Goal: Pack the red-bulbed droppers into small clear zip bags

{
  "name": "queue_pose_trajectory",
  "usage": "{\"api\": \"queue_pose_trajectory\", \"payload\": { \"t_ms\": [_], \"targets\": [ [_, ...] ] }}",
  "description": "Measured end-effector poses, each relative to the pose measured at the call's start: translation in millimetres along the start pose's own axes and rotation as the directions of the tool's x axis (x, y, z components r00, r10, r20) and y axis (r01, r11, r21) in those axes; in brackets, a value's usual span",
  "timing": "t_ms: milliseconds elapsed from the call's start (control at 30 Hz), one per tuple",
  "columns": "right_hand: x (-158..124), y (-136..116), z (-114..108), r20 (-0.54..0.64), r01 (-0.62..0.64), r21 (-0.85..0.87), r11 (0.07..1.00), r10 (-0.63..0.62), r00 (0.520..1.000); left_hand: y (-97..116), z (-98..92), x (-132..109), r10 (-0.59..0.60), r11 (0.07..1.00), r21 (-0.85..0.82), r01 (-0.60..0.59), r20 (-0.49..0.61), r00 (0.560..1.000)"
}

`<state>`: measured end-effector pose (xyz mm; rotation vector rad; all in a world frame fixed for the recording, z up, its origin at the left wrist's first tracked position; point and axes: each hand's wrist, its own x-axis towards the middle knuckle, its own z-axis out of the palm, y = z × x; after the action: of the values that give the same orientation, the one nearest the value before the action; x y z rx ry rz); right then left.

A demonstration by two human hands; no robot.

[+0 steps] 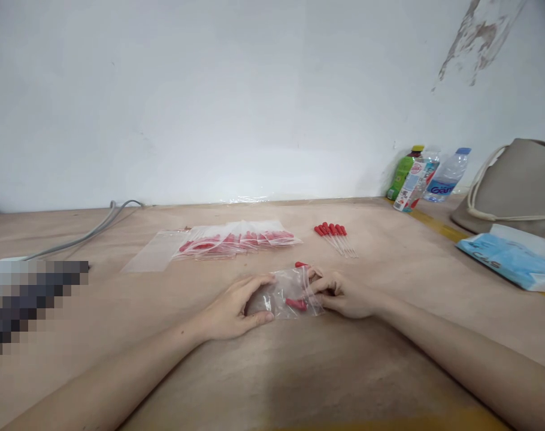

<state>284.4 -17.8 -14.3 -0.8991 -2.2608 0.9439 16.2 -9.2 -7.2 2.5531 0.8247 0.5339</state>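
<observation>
A small clear plastic bag (287,292) lies on the wooden table (272,371) between my hands, with red-capped droppers inside. My left hand (236,308) pinches the bag's left end, thumb and fingers closed on it. My right hand (344,294) grips the bag's right end, fingers curled on its edge. One red cap (300,264) shows just above the bag. A row of filled bags (236,239) lies beyond my hands. Several loose red-capped droppers (335,237) lie to the right of that row.
Three bottles (423,178) stand at the back right against the white wall. A beige bag (519,185) and a blue packet (512,256) sit at the right edge. A grey cable (86,234) runs along the back left. A blurred-out patch covers the left edge.
</observation>
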Motion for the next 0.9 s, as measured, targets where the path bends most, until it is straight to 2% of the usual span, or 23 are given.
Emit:
{"api": "queue_pose_trajectory", "payload": {
  "t_ms": [33, 100, 167, 200, 233, 267, 400, 467, 533, 633, 733, 833, 900],
  "targets": [
    [0, 3, -3, -0.019, -0.024, 0.021, 0.999, 0.024, 1.0, 1, -0.3, 0, -0.004, 1.0, -0.003, 0.004, 0.001, 1.0],
    [0, 11, -8, -0.197, -0.139, -0.008, 0.99, 0.134, 0.971, 2, -1.1, 0, -0.007, 1.0, -0.014, 0.007, 0.005, 1.0],
    [1, 20, -13, -0.431, -0.292, -0.125, 0.948, 0.213, 0.877, 2, -1.8, 0, -0.013, 1.0, -0.028, 0.013, 0.011, 1.0],
    [1, 24, -15, -0.499, -0.352, -0.192, 0.916, 0.218, 0.839, 3, -2.1, 0, -0.015, 0.999, -0.037, 0.016, 0.012, 1.0],
    [2, 26, -16, -0.52, -0.388, -0.254, 0.886, 0.213, 0.827, 3, -2.3, 0, -0.018, 0.999, -0.044, 0.018, 0.013, 1.0],
    [3, 28, -17, -0.507, -0.405, -0.304, 0.862, 0.213, 0.835, 3, -2.4, 0, -0.021, 0.999, -0.05, 0.022, 0.015, 1.0],
    [3, 23, -21, -0.399, -0.411, -0.469, 0.782, 0.227, 0.888, 5, -3.3, 1, -0.031, 0.997, -0.067, 0.032, 0.009, 0.999],
    [-2, 20, -25, -0.393, -0.382, -0.547, 0.744, 0.175, 0.903, 5, -4.3, 0, -0.047, 0.996, -0.079, 0.047, 0.012, 0.999],
    [-8, 17, -31, -0.438, -0.353, -0.559, 0.75, 0.094, 0.894, 5, -5.4, 0, -0.081, 0.991, -0.107, 0.083, 0.023, 0.996],
    [-17, 13, -37, -0.567, -0.316, -0.382, 0.868, 0.05, 0.822, 3, -5.6, -1, -0.134, 0.978, -0.156, 0.14, 0.048, 0.99],
    [-18, 9, -32, -0.656, -0.254, -0.022, 0.967, 0.177, 0.733, -1, -3.8, -2, -0.135, 0.977, -0.163, 0.14, 0.043, 0.99],
    [-11, 6, -16, -0.661, -0.199, 0.319, 0.927, 0.368, 0.654, -3, -3.1, -2, -0.103, 0.985, -0.139, 0.107, 0.032, 0.994],
    [-4, 7, -5, -0.666, -0.155, 0.45, 0.879, 0.446, 0.598, -4, -4.6, -2, -0.075, 0.99, -0.113, 0.08, 0.047, 0.996]
  ]
}}
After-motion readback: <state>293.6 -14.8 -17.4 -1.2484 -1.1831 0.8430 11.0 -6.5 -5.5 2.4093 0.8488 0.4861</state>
